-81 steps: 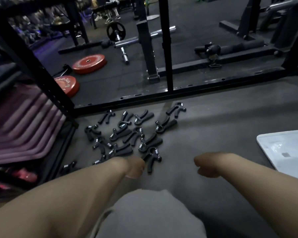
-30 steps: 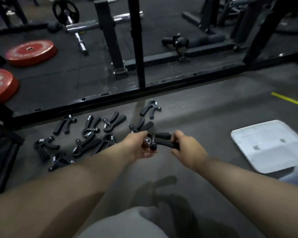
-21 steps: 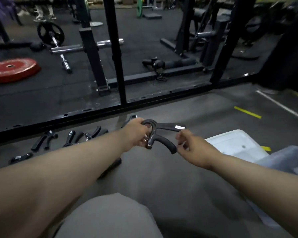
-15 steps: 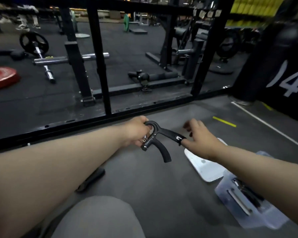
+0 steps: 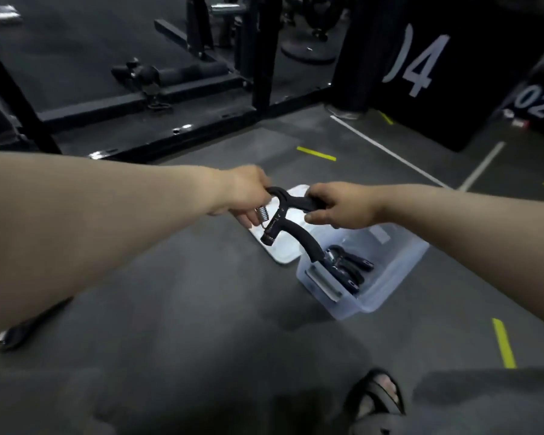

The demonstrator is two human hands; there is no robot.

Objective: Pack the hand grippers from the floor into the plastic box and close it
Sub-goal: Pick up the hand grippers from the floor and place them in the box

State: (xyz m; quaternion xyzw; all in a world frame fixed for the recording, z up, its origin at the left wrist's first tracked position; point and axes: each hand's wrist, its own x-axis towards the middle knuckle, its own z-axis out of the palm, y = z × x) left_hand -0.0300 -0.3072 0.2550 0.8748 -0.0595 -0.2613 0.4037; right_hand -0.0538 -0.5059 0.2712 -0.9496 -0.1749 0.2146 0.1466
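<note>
Above the clear plastic box [image 5: 387, 287], a curved black hand gripper [image 5: 291, 218] between both hands.

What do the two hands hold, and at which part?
One black hand gripper: left hand at its looped top, right hand on the upper handle.

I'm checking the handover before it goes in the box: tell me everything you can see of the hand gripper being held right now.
The hand gripper is black with two curved, seemingly foam-covered handles joined at a looped top, plus a shiny metal coil spring at its left side. It is held in the air over the white lid, near the clear plastic box. The left hand grips the looped end by the spring; the right hand holds the upper handle. The lower handle hangs free, its tip pointing toward the box.
</note>
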